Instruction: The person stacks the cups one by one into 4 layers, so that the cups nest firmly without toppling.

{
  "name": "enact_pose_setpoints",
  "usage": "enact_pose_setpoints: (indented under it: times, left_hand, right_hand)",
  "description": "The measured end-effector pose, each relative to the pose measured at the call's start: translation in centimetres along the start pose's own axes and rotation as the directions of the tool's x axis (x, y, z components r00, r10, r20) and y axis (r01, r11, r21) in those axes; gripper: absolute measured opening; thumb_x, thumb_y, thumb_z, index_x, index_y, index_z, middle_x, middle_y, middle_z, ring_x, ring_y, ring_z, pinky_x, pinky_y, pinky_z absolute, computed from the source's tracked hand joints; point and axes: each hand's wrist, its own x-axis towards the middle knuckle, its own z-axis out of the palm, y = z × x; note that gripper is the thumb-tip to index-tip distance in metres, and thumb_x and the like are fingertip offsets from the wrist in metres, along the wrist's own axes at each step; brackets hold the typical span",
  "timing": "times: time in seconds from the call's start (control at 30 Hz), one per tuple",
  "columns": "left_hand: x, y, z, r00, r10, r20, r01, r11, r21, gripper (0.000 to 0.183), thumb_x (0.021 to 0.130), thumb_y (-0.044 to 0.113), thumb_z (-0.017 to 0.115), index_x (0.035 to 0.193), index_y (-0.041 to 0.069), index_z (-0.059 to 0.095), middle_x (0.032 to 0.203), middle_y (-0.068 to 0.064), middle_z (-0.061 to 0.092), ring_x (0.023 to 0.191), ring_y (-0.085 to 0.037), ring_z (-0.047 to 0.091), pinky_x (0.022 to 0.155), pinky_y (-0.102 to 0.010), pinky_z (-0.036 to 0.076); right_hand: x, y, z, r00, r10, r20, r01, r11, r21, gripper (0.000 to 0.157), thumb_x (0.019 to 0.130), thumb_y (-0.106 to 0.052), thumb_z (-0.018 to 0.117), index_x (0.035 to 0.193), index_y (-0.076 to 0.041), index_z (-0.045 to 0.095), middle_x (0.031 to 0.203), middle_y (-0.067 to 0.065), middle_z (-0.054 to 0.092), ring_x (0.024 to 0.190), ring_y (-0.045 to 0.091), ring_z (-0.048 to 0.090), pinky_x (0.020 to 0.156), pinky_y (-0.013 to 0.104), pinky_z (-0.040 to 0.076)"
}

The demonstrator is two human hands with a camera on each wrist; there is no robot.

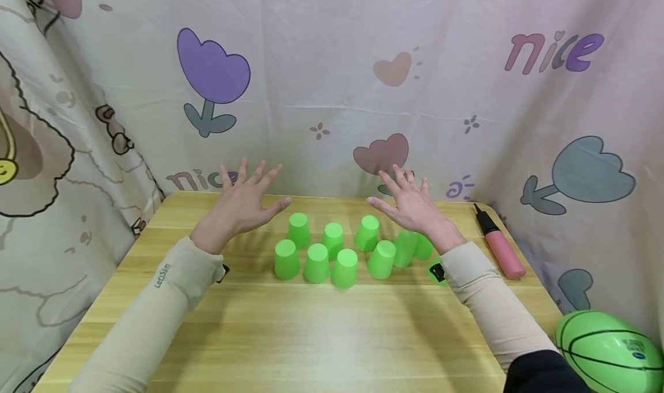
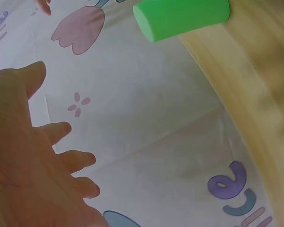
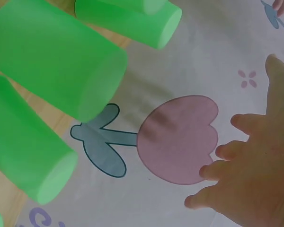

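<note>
Several green cups stand upside down on the wooden table, among them a front-left cup, a front-middle cup and a back-right cup. My left hand is raised behind and left of them, fingers spread, holding nothing. On the other side my right hand hovers with its fingers spread and also touches nothing. Its forearm partly hides the rightmost cups. A single cup shows above the left hand in the left wrist view. In the right wrist view, a large cup appears beside the right hand.
A pink hand pump with a black nozzle lies along the table's right side. Beyond the right edge sits a green ball with black lines. A printed curtain hangs behind the wooden table and along both sides.
</note>
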Motion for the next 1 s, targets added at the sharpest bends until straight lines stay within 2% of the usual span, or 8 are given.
enact_pose_setpoints:
  times: [0.13,0.27,0.4,0.47,0.57,0.67,0.83,1.0]
  left_hand:
    - [0.0,-0.2,0.4,1.0,-0.005,0.007,0.006,0.998,-0.066,0.084,0.104,0.071,0.041,0.171,0.027,0.016,0.174,-0.026,0.013,0.158,-0.06,0.002,0.117,-0.085,-0.011]
    - [0.0,-0.7,1.0,1.0,0.0,-0.002,0.0,0.984,-0.176,0.084,0.104,0.068,0.047,0.171,0.026,0.017,0.175,-0.024,0.014,0.16,-0.054,0.009,0.125,-0.079,0.001]
    - [0.1,-1.2,1.6,0.999,0.007,-0.034,-0.017,0.954,-0.301,0.085,0.104,0.061,0.055,0.17,0.023,0.019,0.174,-0.02,0.024,0.159,-0.049,0.025,0.128,-0.069,0.021]
    - [0.1,-1.4,2.0,0.999,-0.002,-0.054,-0.017,0.936,-0.35,0.085,0.103,0.059,0.059,0.17,0.023,0.021,0.171,-0.02,0.032,0.154,-0.048,0.036,0.125,-0.067,0.031]
    - [0.2,-1.5,2.5,0.998,-0.017,-0.065,-0.012,0.911,-0.411,0.084,0.102,0.057,0.062,0.169,0.023,0.025,0.163,-0.024,0.044,0.145,-0.048,0.049,0.119,-0.067,0.041]
    - [0.5,-1.5,3.3,0.998,-0.019,-0.058,-0.011,0.878,-0.478,0.083,0.102,0.052,0.066,0.168,0.021,0.027,0.158,-0.028,0.05,0.141,-0.047,0.055,0.115,-0.065,0.046]
    - [0.8,-1.4,4.7,0.999,-0.01,-0.042,-0.016,0.823,-0.568,0.083,0.1,0.043,0.072,0.167,0.017,0.03,0.152,-0.03,0.054,0.139,-0.046,0.057,0.115,-0.06,0.048]
    - [0.8,-1.2,5.7,1.0,-0.001,-0.027,-0.015,0.797,-0.604,0.082,0.098,0.04,0.076,0.165,0.014,0.035,0.146,-0.03,0.06,0.135,-0.045,0.061,0.115,-0.059,0.049]
  right_hand:
    - [0.1,-0.2,0.3,1.0,-0.016,0.018,0.014,0.997,0.07,0.09,0.103,-0.072,0.044,0.17,-0.016,0.021,0.177,0.021,0.007,0.163,0.048,0.006,0.126,0.077,0.003]
    - [0.1,-0.1,0.7,0.999,-0.02,0.029,0.012,0.969,0.245,0.088,0.103,-0.066,0.052,0.169,-0.016,0.021,0.177,0.018,0.01,0.164,0.041,0.009,0.13,0.069,0.012]
    - [0.2,0.3,1.2,1.0,-0.01,-0.003,0.01,0.927,0.376,0.083,0.102,-0.06,0.059,0.167,-0.017,0.03,0.174,0.011,0.028,0.162,0.035,0.025,0.128,0.062,0.029]
    - [0.3,0.4,1.5,1.0,-0.004,-0.023,0.013,0.912,0.41,0.079,0.102,-0.056,0.062,0.165,-0.016,0.036,0.17,0.012,0.038,0.157,0.038,0.035,0.126,0.061,0.035]
    - [0.4,0.7,1.9,0.999,0.01,-0.042,0.011,0.891,0.455,0.073,0.101,-0.049,0.067,0.16,-0.01,0.045,0.163,0.013,0.049,0.15,0.043,0.045,0.122,0.061,0.04]
    - [0.5,0.7,2.4,0.999,0.019,-0.05,0.007,0.877,0.48,0.065,0.101,-0.04,0.07,0.153,-0.005,0.054,0.157,0.016,0.056,0.144,0.044,0.052,0.121,0.058,0.044]
    - [0.6,0.8,3.1,0.999,0.001,-0.039,0.02,0.854,0.52,0.059,0.1,-0.028,0.073,0.147,0.003,0.058,0.148,0.022,0.062,0.136,0.042,0.061,0.115,0.052,0.051]
    - [0.7,1.0,3.7,1.0,-0.022,-0.019,0.029,0.831,0.555,0.058,0.097,-0.023,0.077,0.145,0.004,0.059,0.144,0.024,0.064,0.131,0.04,0.065,0.11,0.051,0.055]
